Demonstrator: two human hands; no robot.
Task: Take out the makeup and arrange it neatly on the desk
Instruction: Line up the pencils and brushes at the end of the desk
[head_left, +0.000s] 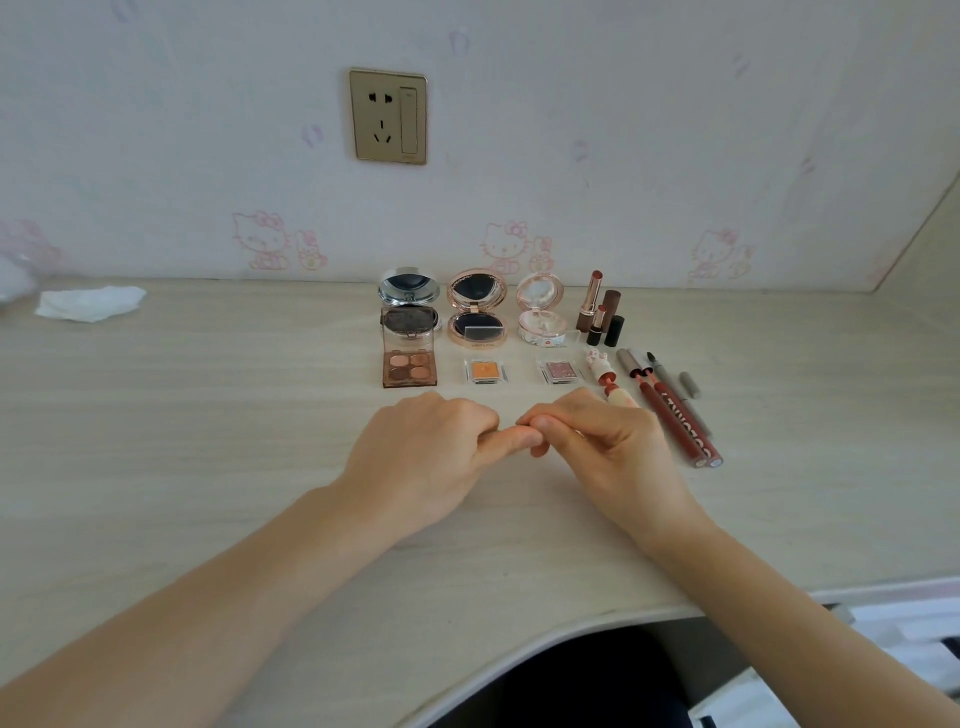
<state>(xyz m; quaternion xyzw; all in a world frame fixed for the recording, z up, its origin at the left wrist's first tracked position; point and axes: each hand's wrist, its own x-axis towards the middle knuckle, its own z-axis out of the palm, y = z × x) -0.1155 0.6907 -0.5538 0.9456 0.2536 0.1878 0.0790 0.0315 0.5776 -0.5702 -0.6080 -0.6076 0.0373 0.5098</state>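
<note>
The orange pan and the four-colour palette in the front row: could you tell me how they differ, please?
The orange pan holds one shade; the palette holds four brownish ones. The pan is smaller. The palette's clear lid stands upright; whether the pan has a lid, I cannot tell. Both lie flat on the desk in the front row.

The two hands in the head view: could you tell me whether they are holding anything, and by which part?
No makeup is held: the left hand and right hand only touch each other at the fingertips.

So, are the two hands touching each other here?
Touching. The head view shows the left hand and right hand meeting at the fingertips above the desk, with no gap between them.
</note>
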